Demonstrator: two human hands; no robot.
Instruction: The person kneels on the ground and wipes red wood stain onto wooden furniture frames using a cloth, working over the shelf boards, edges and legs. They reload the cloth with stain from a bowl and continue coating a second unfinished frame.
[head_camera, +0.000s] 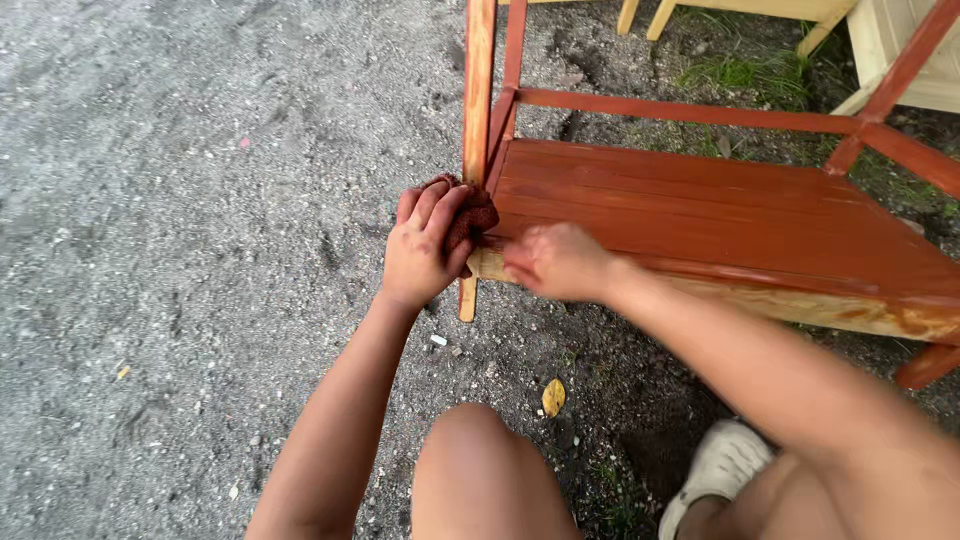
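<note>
A wooden frame stained reddish-brown (700, 205) lies on gravel ground, with thin rails and a flat boarded panel. Its near edge rail (800, 305) is still pale bare wood. My left hand (425, 245) is closed around a stain-soaked dark red rag (475, 215), pressing it against the corner where an upright leg (478, 90) meets the panel. My right hand (555, 262) is blurred and rests on the pale front edge just right of the rag, fingers curled against the wood.
Grey gravel (200, 200) covers the left side. Dark soil and a yellow leaf (553, 397) lie near my knee (480, 470). Pale unstained wooden furniture (900, 40) stands at the top right beside grass. My light-coloured shoe (715, 470) is at the bottom right.
</note>
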